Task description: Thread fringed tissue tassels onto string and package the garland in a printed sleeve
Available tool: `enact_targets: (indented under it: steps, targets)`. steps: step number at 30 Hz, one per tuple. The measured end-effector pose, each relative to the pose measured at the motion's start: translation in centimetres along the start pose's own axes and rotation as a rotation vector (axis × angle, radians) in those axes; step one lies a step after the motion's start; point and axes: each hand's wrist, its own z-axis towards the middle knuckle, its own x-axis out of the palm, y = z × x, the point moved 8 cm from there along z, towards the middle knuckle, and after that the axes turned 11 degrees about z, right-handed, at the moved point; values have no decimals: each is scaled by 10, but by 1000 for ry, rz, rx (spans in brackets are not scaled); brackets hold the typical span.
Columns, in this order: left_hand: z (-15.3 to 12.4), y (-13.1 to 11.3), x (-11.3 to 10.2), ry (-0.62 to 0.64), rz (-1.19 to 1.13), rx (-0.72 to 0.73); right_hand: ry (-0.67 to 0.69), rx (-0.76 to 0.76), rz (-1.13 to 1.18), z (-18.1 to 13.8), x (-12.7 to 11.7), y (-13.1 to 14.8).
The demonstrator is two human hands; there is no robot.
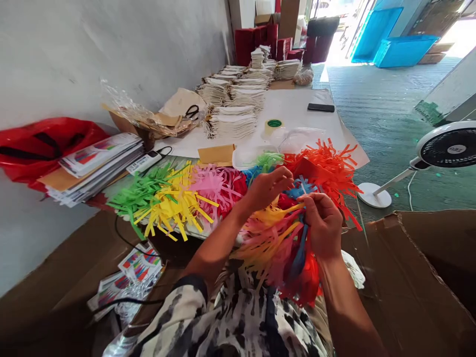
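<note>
My right hand is closed, thumb and finger pinching a white string that carries multicoloured paper tassels. Yellow, pink, blue and red strips hang from it over my lap. My left hand is just left of it, fingers curled together; whatever they hold is hidden or too thin to make out. Around my hands on the table lie fringed paper bundles: red-orange, pink, yellow and green. A bit of blue fringe shows between the hands.
Stacked white bundles with strings cover the table's far part. A tape roll, phone and scissors lie on it. Printed sheets are stacked at left. A white fan stands at right, beside cardboard.
</note>
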Motion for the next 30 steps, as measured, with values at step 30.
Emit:
enact_targets:
  steps: [30]
  targets:
    - [-17, -10, -18, -342, -681, -183, 51, -89, -63, -3, 26, 20]
